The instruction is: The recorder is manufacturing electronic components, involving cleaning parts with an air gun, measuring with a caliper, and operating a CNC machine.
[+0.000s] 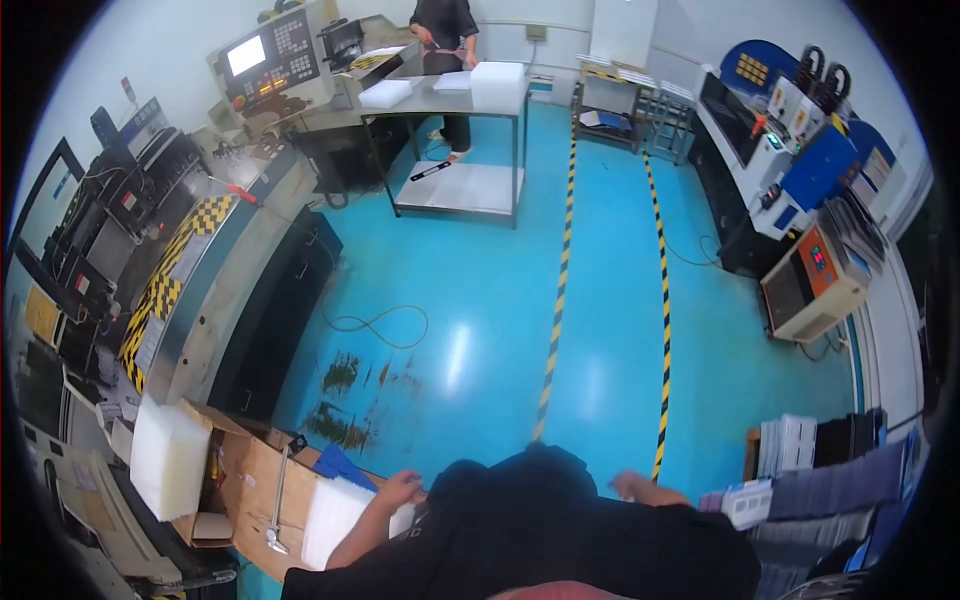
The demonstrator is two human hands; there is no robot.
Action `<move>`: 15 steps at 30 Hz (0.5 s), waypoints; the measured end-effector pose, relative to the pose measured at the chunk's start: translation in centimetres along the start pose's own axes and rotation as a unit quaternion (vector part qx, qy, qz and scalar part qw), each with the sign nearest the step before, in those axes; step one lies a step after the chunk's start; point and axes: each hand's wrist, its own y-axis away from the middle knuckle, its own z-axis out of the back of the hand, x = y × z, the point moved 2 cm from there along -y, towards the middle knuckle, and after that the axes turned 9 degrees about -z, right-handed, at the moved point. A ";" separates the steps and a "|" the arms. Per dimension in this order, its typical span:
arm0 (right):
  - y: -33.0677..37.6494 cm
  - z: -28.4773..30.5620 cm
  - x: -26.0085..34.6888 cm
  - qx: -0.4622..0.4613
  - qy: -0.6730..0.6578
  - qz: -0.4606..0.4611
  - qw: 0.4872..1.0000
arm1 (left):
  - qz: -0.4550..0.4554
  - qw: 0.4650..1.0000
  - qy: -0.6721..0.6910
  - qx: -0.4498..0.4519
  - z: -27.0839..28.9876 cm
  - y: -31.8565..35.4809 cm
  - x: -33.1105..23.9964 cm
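Note:
My left hand (403, 490) hangs beside my dark shirt, its fingers loosely bent and nothing seen in them. Nearest to it is a white block or stack of sheets (335, 515) on a wooden worktop (250, 490). On that worktop also lie a silver caliper (280, 505) and a blue flat piece (342, 464). On the other side of my body, my right hand (632, 487) is held low over the blue floor, touching nothing that I can see. Its fingers are small in view and partly hidden by my shirt, but look loosely apart.
A large white block (168, 460) stands at the worktop's left end. A machine with a control panel (270, 60) runs along the left. Ahead, a person (443, 30) stands behind a metal table (440, 100). A hose (400, 342) loops on the floor. Stacked panels (840, 485) stand right.

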 end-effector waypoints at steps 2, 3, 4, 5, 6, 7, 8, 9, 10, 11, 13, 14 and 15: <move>7.0 14.3 9.0 -0.205 0.421 0.227 0.854 | 0.062 0.995 0.071 0.046 1.0 -0.1 -1.1; 6.6 21.0 11.2 -0.252 0.299 0.181 0.902 | 0.058 0.992 0.093 0.059 0.9 -0.6 -2.1; 9.1 26.8 16.0 -0.325 0.282 0.213 0.877 | 0.053 0.998 0.035 0.012 1.5 -0.3 -3.4; 11.8 31.2 20.0 -0.366 0.173 0.248 0.880 | 0.049 0.998 -0.029 -0.032 2.6 -0.8 -4.6; 16.6 34.4 25.2 -0.292 -0.038 0.221 0.930 | 0.058 0.997 -0.024 -0.041 3.2 -1.8 -2.5; 20.7 36.3 29.5 -0.286 -0.143 0.267 0.909 | 0.010 0.998 0.047 -0.027 3.5 -3.3 1.6; 23.0 38.1 33.2 -0.282 -0.247 0.307 0.875 | -0.042 0.992 0.119 -0.010 4.6 -5.5 3.2; 22.6 39.5 36.6 -0.284 -0.249 0.330 0.865 | -0.045 0.991 0.125 -0.002 6.0 -7.9 2.2; 22.8 40.2 40.7 -0.278 -0.246 0.359 0.857 | -0.026 0.991 0.129 -0.021 7.9 -8.7 2.0; 22.7 40.2 44.1 -0.264 -0.224 0.361 0.866 | -0.005 0.991 0.131 -0.039 9.5 -9.8 1.7; 20.7 40.0 49.7 -0.259 -0.147 0.378 0.877 | 0.038 0.988 0.130 -0.078 15.5 -9.6 1.3; 18.2 39.2 52.3 -0.271 -0.094 0.388 0.876 | 0.060 0.986 0.127 -0.095 18.9 -9.4 0.8; 13.1 38.9 54.5 -0.249 0.052 0.430 0.866 | 0.078 0.982 0.133 -0.107 21.5 -9.4 -0.1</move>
